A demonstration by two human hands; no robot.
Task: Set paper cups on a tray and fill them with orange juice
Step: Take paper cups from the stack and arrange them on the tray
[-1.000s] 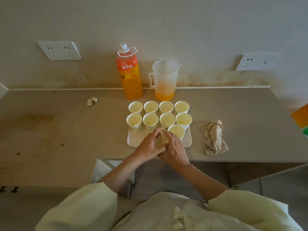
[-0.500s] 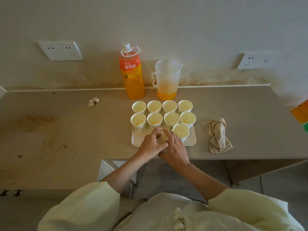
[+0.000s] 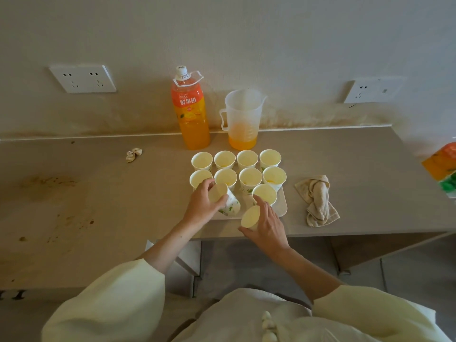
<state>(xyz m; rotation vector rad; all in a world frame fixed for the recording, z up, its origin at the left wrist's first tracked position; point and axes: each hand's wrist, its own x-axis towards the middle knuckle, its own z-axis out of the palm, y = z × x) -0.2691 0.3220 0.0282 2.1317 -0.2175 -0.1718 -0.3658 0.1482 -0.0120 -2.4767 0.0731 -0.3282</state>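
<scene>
**A paper cup in each hand at the front of the tray**

My left hand (image 3: 204, 203) has its fingers curled round a tilted cup (image 3: 225, 199). It hangs over the front left part of the tray (image 3: 283, 206), with its mouth turned up and back toward me. My right hand (image 3: 269, 228) grips a second cup (image 3: 250, 216) at the tray's near edge, thumb below and fingers over the top. The two held cups are near each other but apart.

Both cups are pale cream inside. The tilted cup has a green leaf print on its side.

Nine standing cups (image 3: 249, 177) are upright on the tray beyond my hands: four at the back, four in the next row, and one alone at the front right, just past my right fingertips. A few in the second row show something orange at the bottom, though I cannot tell how much.

My right hand hides the body of the second cup, so only its open mouth shows. My left hand covers part of the front-left standing cup.

Behind the tray, on the counter (image 3: 98, 193), are the juice bottle (image 3: 191, 114) and a clear jug (image 3: 243, 119) with a little juice in it. A crumpled rag (image 3: 318, 201) lies to the right of the tray. At the right edge, an orange carton (image 3: 441, 164) is cut off.
</scene>
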